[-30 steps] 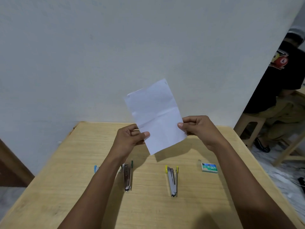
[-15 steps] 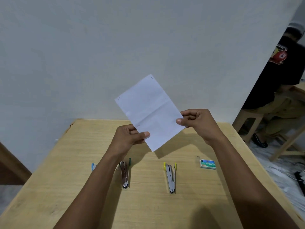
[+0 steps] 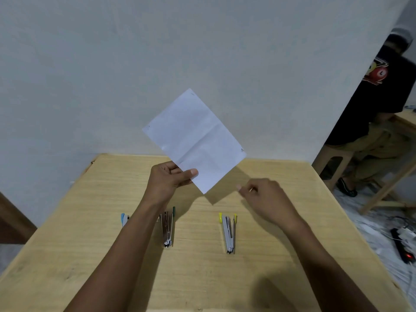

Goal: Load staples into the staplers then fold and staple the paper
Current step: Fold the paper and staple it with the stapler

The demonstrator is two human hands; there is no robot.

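Observation:
My left hand (image 3: 168, 181) pinches the lower left edge of a creased white sheet of paper (image 3: 195, 140), held up tilted above the wooden table (image 3: 202, 278). My right hand (image 3: 265, 197) hovers low over the table to the right of the sheet, fingers loosely curled and holding nothing. A green-tipped stapler (image 3: 167, 230) and a yellow-tipped stapler (image 3: 228, 233) lie opened out flat on the table. A blue-tipped stapler (image 3: 123, 219) shows only partly beside my left forearm. The staple box is hidden, probably under my right wrist.
A pale wall stands right behind the table's far edge. At the right, a person in a black shirt (image 3: 369, 104) sits on a stool at another table. Cables and a power strip (image 3: 403, 248) lie on the floor at the right.
My right hand has let go of the paper and dropped toward the table. The left hand now holds the sheet alone and has tilted it further left.

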